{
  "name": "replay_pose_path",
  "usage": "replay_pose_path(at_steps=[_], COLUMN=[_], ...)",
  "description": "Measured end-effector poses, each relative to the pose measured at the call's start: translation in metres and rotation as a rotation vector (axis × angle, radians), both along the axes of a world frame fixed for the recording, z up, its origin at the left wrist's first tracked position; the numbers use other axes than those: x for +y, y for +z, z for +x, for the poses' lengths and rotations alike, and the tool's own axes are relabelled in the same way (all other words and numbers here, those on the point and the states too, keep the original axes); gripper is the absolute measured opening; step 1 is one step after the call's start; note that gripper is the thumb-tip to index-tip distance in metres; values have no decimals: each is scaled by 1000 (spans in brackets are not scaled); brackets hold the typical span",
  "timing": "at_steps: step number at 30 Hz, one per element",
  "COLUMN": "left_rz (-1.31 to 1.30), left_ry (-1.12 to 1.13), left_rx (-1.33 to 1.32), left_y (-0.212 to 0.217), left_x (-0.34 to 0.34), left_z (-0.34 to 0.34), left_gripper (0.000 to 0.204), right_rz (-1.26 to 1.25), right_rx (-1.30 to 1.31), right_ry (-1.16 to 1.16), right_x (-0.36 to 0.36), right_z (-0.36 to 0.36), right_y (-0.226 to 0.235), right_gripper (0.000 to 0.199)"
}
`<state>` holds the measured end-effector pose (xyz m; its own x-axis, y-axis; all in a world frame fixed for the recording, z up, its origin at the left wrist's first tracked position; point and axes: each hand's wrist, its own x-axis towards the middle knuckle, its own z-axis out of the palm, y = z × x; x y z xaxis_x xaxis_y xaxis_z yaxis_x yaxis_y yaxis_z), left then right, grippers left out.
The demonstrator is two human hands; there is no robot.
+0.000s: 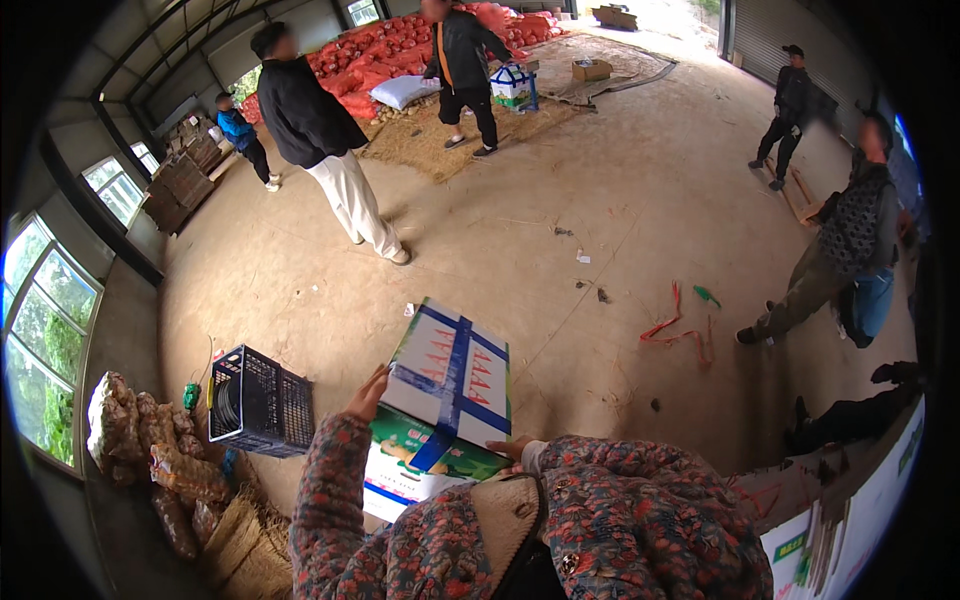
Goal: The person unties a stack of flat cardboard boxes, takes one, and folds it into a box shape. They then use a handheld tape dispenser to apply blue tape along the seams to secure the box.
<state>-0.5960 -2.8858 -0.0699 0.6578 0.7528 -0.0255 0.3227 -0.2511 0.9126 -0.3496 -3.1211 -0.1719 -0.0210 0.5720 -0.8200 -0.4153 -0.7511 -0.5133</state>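
Observation:
A white and green cardboard box [415,335] with blue tape crossed over its top is held close in front of my body. My left hand [368,393] grips its left side, fingers bent against the edge. Against the box's near right corner rests my right hand [512,447], partly hidden by my flowered sleeve. The box's underside is out of sight.
Left of me stand a dark plastic crate [262,405] and several filled mesh sacks [190,472]. Red strapping [672,325] lies on the floor to the right. Several people stand around; red sacks [375,55] are piled at the back. Flattened cartons [835,540] lean nearby at lower right.

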Motion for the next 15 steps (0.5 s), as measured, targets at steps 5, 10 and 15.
replay_pose_path(at_steps=[5, 10, 15], left_rz=[117, 270, 219], left_ry=[-150, -233, -185], left_rx=[267, 404, 502], left_y=[29, 54, 50], left_x=[-10, -26, -21], left_z=[44, 51, 44], left_gripper=[67, 70, 67], right_rz=[-58, -191, 441], right_rx=[121, 1, -285], right_ry=[-140, -328, 24], right_x=[-21, -45, -66], right_z=[-28, -71, -82], right_y=[-41, -21, -24], right_gripper=[64, 72, 81])
